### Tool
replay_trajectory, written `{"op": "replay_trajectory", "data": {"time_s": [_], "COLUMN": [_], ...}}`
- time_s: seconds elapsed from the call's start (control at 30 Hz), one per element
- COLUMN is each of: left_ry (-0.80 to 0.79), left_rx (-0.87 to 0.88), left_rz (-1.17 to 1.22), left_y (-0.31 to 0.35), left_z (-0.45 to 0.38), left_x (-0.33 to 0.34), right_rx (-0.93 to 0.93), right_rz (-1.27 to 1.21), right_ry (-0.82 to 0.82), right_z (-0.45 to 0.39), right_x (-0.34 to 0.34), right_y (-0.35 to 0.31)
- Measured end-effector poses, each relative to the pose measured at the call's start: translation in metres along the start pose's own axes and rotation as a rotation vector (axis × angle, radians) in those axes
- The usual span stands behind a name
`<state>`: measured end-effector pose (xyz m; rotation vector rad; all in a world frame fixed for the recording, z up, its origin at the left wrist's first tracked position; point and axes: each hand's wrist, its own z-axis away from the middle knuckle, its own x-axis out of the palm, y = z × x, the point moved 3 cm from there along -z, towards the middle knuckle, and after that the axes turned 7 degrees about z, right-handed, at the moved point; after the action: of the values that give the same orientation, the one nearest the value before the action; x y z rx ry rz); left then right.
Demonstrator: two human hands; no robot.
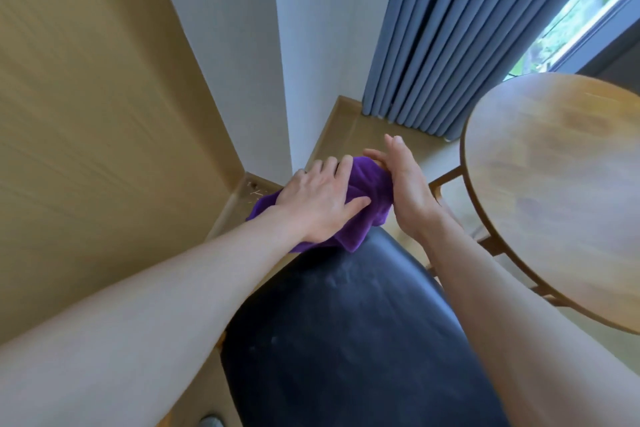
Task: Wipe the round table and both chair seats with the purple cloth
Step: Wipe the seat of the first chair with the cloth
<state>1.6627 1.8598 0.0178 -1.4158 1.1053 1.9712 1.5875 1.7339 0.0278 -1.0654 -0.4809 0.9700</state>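
The purple cloth (367, 191) is bunched between both hands above the far edge of a black padded chair seat (339, 340). My left hand (322, 198) lies flat on top of the cloth, fingers spread. My right hand (405, 184) presses against the cloth's right side with fingers straight, thumb side up. A corner of the cloth hangs down over the seat's far edge. The round wooden table (554, 191) stands to the right, its top bare. Only one chair seat is in view.
A tan wall panel (86, 114) fills the left, meeting a white wall corner (277, 62). Grey-blue curtains (450, 28) hang behind the table beside a window (581, 10). The table's wooden legs (446, 180) stand just right of the chair. Pale wood floor lies below.
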Motion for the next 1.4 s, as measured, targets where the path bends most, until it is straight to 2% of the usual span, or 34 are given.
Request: {"op": "replay_trajectory", "data": {"time_s": [0.07,0.13,0.27,0.5,0.57,0.63,0.7,0.77,0.83,0.97,1.13,1.23,1.4], "left_ry": [-0.001,0.005,0.025,0.085,0.082,0.068,0.06,0.049,0.04,0.005,-0.02,0.026,0.141], "left_rx": [0.01,0.01,-0.021,-0.063,-0.094,-0.131,-0.17,-0.203,-0.24,-0.306,-0.368,-0.428,-0.564], "left_rz": [-0.001,0.007,0.038,0.02,0.02,0.016,0.01,0.025,0.078,0.343,0.722,0.943,1.101], "left_y": [0.003,0.004,0.001,-0.019,-0.028,-0.039,-0.048,-0.056,-0.062,-0.079,-0.1,-0.098,-0.08], "left_z": [-0.006,-0.007,-0.001,0.042,0.062,0.085,0.11,0.135,0.158,0.21,0.287,0.326,0.374], "left_x": [0.0,0.0,0.001,0.003,0.003,0.002,0.003,0.004,0.005,0.008,0.019,0.032,0.051], "right_rx": [0.043,0.067,0.039,0.017,-0.021,-0.096,-0.243,-0.436,-0.547,-0.495,-0.438,-0.434,-0.421], "right_rz": [-0.196,-0.222,0.101,0.318,0.467,0.767,1.137,1.311,1.308,1.172,1.062,0.983,0.765], "right_ry": [0.001,0.018,0.07,0.102,0.126,0.19,0.277,0.265,0.126,-0.106,-0.101,-0.101,-0.137], "right_z": [-0.001,-0.003,-0.001,-0.005,-0.004,0.001,0.019,0.047,0.08,0.136,0.185,0.211,0.253], "right_x": [-0.007,-0.01,-0.005,-0.003,0.0,0.005,0.017,0.043,0.079,0.146,0.183,0.2,0.216], "right_y": [-0.001,-0.002,0.003,0.004,0.003,0.001,-0.002,-0.001,0.009,0.048,0.084,0.095,0.111]}}
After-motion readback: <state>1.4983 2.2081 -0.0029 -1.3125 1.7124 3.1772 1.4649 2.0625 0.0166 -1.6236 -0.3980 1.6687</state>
